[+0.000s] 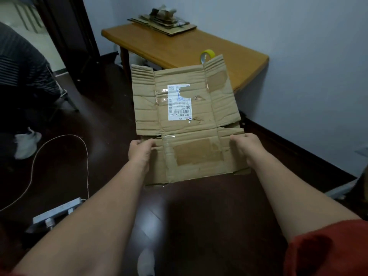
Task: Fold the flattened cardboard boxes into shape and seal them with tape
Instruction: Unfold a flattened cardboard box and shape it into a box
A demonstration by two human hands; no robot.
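Left hand (140, 154) grips the near left edge of the flattened cardboard box (191, 124), fingers curled round it; right hand (246, 148) grips the near right edge the same way. I hold it opened flat above the dark floor (199, 216), with a white shipping label (179, 102) on its middle panel. Beyond stands the wooden table (175, 46), carrying a yellow tape roll (207, 54) and, farther back, a stack of flat cardboard (163, 23).

Both arms outstretched, L hand (140, 151), R hand (246, 146), each pinching cardboard box (201, 128) edge
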